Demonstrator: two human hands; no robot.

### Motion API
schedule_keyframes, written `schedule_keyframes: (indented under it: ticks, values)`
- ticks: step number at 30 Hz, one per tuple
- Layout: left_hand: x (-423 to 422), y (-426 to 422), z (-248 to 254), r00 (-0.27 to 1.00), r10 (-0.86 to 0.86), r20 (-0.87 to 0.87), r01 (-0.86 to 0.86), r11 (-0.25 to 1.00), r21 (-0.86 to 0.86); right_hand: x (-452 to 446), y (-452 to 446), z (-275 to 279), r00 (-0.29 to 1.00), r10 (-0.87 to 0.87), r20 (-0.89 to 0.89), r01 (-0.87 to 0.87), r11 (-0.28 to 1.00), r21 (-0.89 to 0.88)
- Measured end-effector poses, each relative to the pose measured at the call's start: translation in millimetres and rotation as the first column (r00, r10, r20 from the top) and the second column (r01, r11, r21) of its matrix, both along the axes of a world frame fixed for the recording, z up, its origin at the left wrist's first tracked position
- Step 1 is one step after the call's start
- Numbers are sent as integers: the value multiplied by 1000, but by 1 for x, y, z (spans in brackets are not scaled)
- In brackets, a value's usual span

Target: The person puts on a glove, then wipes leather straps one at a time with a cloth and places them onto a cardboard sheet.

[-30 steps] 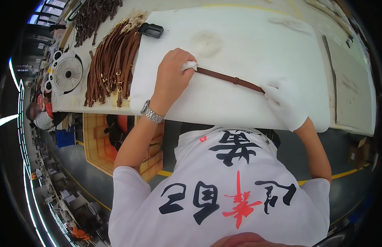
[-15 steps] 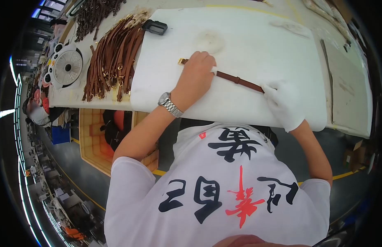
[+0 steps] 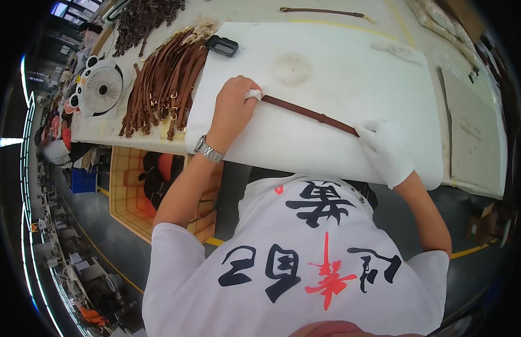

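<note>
A thin brown leather strap with a small loop on it stretches between my hands, slanting down to the right over the white mat. My bare left hand, with a metal watch at the wrist, pinches a white cloth on the strap's left part. The strap's buckle end is hidden by that hand. In a white glove, my right hand grips the strap's right end.
Brown straps with gold buckles lie piled left of the mat, beside a white fan. A black tray-like object rests on the mat's upper left corner. Another strap lies beyond the mat. Below the table stands a yellow crate.
My left hand with the cloth first slid right along the strap, uncovering the buckle, then came back left. My right hand stayed on the strap's end. The view has shifted slightly.
</note>
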State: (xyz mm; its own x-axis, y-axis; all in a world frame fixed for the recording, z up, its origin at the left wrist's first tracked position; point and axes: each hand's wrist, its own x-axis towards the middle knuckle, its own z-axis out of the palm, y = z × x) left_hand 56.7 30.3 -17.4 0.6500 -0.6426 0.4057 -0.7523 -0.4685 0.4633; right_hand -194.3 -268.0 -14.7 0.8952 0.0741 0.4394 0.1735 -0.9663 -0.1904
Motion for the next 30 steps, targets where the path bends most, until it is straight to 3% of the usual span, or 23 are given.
schedule_keyframes:
  ticks: [2,5,7,9,10,12,17,22,26,27,28,29,30]
  values:
    - [-4,5,11,967,60,-247,-107,977,-182,-1,-1,-4,1000,11,7,-11,1000,13]
    - [4,14,13,917,143,-373,-251,932,-262,-3,-5,-7,998,19,-53,-16,999,50]
    - [4,14,13,931,162,-327,-246,940,-235,-1,-3,0,997,24,-69,-20,998,55]
    - [-1,4,11,991,61,-116,-82,980,-182,0,-1,4,997,16,-74,-13,999,44]
    - [-2,-1,6,991,65,-120,-86,980,-182,1,0,4,997,3,-80,0,999,38]
    - [-7,-13,-4,994,-91,64,90,996,10,0,-1,-1,996,-9,-88,13,999,47]
    - [-28,-40,-12,990,-144,8,143,989,48,2,5,8,979,-68,-192,72,997,14]
    - [-56,-64,-12,909,-401,-112,393,915,-87,2,6,3,994,-62,-93,60,998,-23]
    - [-38,-36,-11,942,-334,3,334,942,-42,2,5,9,997,-55,-55,52,998,-41]
    - [-28,-22,-6,938,-345,19,346,937,-43,3,5,13,989,-68,-135,59,995,-75]
    - [-18,-8,-4,969,-244,41,242,969,59,2,5,16,973,-86,-213,64,992,-106]
    - [-12,-4,-1,987,-145,75,132,979,156,2,5,16,975,-102,-197,82,991,-108]
    - [-17,-10,1,984,-159,82,145,977,153,2,6,13,963,-114,-245,94,991,-93]
